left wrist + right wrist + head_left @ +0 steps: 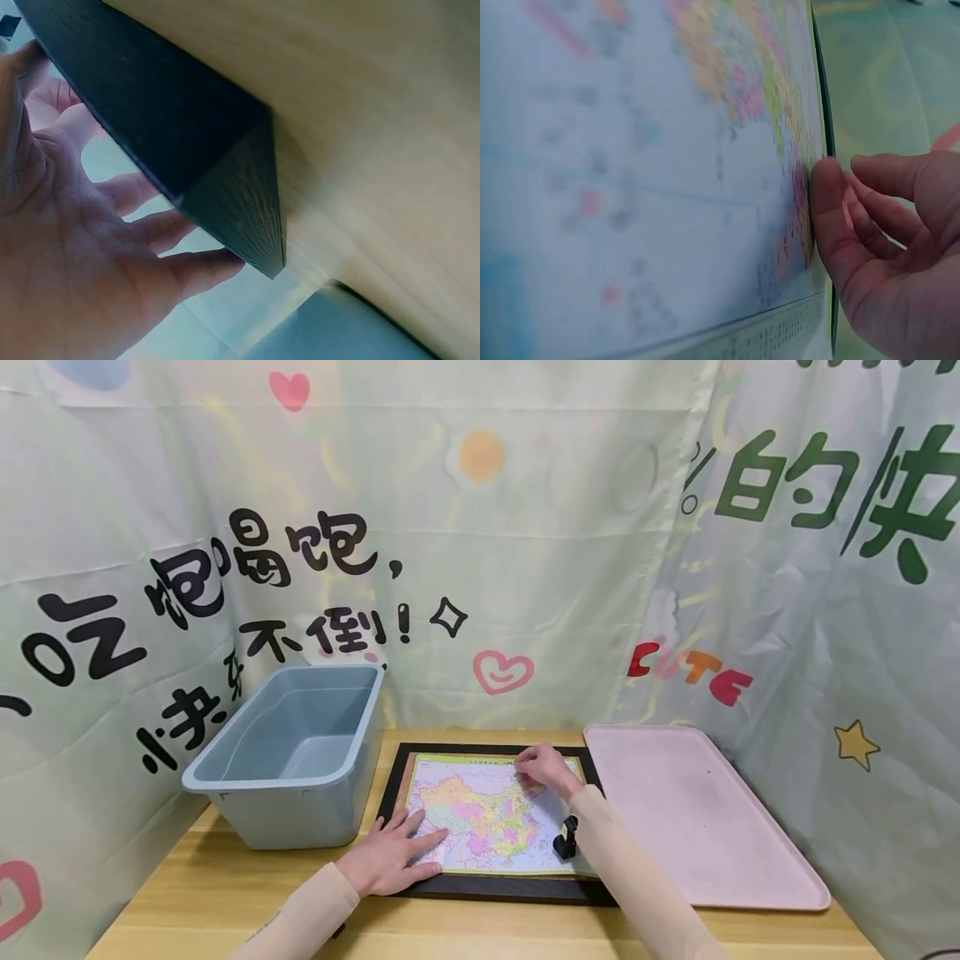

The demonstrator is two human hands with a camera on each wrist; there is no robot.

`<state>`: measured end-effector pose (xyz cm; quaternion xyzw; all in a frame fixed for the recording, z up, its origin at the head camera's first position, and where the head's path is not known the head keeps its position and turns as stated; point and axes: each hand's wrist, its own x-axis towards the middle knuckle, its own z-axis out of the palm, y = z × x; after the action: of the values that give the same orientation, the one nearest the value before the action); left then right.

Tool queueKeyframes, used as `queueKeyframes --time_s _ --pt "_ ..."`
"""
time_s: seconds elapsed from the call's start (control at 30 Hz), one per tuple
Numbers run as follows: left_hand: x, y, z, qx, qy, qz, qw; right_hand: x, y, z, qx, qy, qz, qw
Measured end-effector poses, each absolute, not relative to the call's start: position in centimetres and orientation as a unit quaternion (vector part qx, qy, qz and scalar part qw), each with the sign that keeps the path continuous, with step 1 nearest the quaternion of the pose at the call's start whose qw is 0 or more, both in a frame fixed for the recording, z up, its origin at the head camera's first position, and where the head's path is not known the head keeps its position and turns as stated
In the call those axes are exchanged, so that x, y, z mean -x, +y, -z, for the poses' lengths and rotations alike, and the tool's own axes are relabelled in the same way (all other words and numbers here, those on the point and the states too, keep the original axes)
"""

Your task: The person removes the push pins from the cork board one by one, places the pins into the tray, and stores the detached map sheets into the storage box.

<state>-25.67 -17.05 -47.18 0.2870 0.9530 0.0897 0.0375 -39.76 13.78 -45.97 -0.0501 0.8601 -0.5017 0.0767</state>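
Observation:
A colourful map of China (480, 814) lies in a black frame (525, 889) on the wooden table. My left hand (397, 853) rests with spread fingers over the map's lower left edge and the frame. In the left wrist view the palm and fingers (201, 271) lie beside the dark frame corner (232, 195). At the map's upper right my right hand (543, 767) touches the surface with its fingertips. The right wrist view shows the index finger (831, 210) against the map (667, 210), its thumb (889, 174) slightly apart, and nothing visible between them.
A blue-grey plastic tub (288, 785) stands to the left of the frame. A pink tray (697, 818) lies to the right, close against the frame. Printed cloth curtains (480, 568) hang behind and at both sides of the wooden table (187, 902).

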Motion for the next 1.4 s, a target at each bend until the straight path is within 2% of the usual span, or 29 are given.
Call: queueKeyframes --time_s 0.2,0.33,1.03,1.4 --pt "25.7 -16.9 46.9 -0.287 0.953 -0.092 0.040 41.0 13.9 46.1 0.024 0.806 0.575 0.136" --pt "25.7 -16.8 46.8 -0.284 0.954 -0.092 0.039 41.4 13.8 46.3 0.016 0.791 0.592 0.154" --pt "25.8 -16.7 46.4 -0.276 0.955 -0.095 0.051 41.7 12.7 47.1 -0.006 0.810 0.576 0.110" --pt "25.6 -16.5 46.5 -0.279 0.955 -0.093 0.051 41.4 12.7 47.3 -0.017 0.801 0.589 0.105"
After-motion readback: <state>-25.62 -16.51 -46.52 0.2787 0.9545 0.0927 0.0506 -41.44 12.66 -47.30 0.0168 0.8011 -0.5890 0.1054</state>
